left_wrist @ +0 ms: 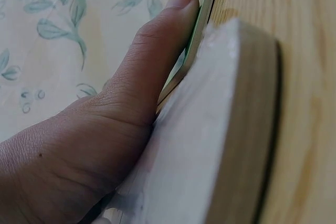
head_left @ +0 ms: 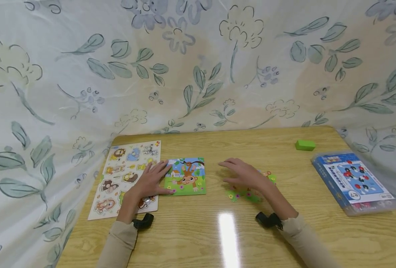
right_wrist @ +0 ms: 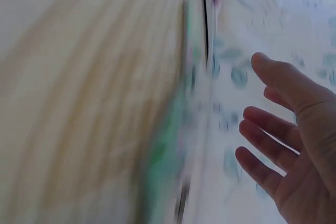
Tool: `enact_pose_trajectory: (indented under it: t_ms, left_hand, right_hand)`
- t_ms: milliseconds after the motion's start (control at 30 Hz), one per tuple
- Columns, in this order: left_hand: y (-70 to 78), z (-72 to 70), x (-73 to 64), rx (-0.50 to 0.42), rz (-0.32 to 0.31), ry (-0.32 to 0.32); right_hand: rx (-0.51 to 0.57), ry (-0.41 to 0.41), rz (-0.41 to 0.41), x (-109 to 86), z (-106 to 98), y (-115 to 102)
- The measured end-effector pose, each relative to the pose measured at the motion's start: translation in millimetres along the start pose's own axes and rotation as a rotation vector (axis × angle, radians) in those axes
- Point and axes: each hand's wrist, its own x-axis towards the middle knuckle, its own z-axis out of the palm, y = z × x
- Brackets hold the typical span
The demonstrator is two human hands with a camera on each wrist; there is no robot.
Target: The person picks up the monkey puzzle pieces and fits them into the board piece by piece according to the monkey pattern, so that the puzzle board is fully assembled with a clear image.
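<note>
On the counter [head_left: 191, 238], before the person, lies the puzzle [head_left: 186, 176], thin and flat, probably light, stiff and rather slick-faced; its edges look the best place to take hold, and bending might harm it. The hands are both spread: the left hand [head_left: 150, 182] rests on the puzzle's left side, thumb by the near corner; the right hand [head_left: 242, 173], gripping nothing, hovers right of the puzzle above pieces [head_left: 241, 196], likely light and easily scattered. Left of the puzzle sits a board [head_left: 113, 195]; far right of it, a box [head_left: 355, 182] and block [head_left: 305, 145].
</note>
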Motion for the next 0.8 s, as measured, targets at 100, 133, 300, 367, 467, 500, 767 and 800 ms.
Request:
enact_pose_trajectory:
  t_ms: [100,133,300,367,467,500,767,800]
  left_hand:
    - [-0.3,-0.9,-0.3,-0.003,0.002,0.002]
    - [-0.3,-1.1,-0.4,-0.006,0.002,0.002]
    - [-0.1,-1.2,0.4,-0.013,-0.003,-0.010]
    - [-0.5,-0.8,0.3,-0.012,-0.004,-0.009]
    - [-1.7,-0.3,0.2,-0.007,0.000,0.000]
    - [-2.1,-0.2,0.1,-0.005,0.002,0.004]
    - [-2.4,1.7,0.4,-0.015,0.006,0.001]
    - [-2.2,2.0,0.5,-0.019,0.005,-0.001]
  right_hand:
    - [0.021,0.005,0.067,-25.6,-12.8,19.7]
    - [0.028,0.007,0.089,-33.1,-16.5,25.8]
    - [0.037,0.003,0.149,-59.1,-30.6,50.3]
    - [0.020,0.000,0.143,-64.4,-34.7,56.1]
    - [-0.003,0.000,0.128,-69.0,-39.7,61.2]
    - [-0.008,0.000,0.124,-69.9,-41.1,62.4]
    - [0.039,-0.024,0.147,-74.4,-42.1,67.2]
    - [0.048,-0.029,0.149,-74.6,-41.6,66.9]
